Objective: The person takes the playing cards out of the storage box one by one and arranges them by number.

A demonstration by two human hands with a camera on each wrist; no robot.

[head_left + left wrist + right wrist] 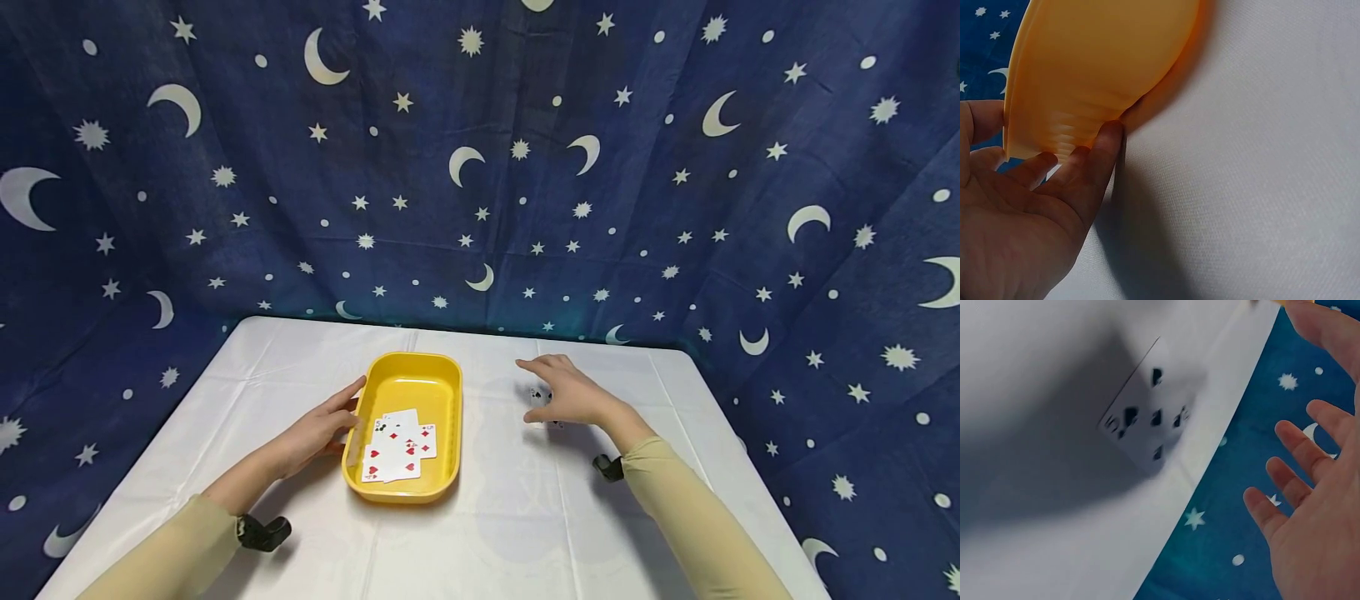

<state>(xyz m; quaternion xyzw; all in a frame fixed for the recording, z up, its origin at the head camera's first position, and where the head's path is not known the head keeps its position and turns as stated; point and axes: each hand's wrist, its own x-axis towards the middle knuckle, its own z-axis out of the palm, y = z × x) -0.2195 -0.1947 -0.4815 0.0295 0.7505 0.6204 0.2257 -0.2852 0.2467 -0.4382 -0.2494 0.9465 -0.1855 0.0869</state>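
A yellow tray (454,417) stands on the white table, with several overlapping playing cards (393,454) lying face up in it. My left hand (322,433) is at the tray's left side, its extended fingers (1110,134) against the outer wall. On the table to the right of the tray lies a five of spades (1156,419), partly hidden by my right hand in the head view. My right hand (570,396) hovers over that card with fingers spread and nothing held. In the right wrist view, a shadow falls across the card and table.
The white table (502,533) ends at a back edge just beyond the tray. A dark blue curtain (420,167) with moons and stars hangs behind it and at both sides. Small black devices (262,533) sit at both wrists.
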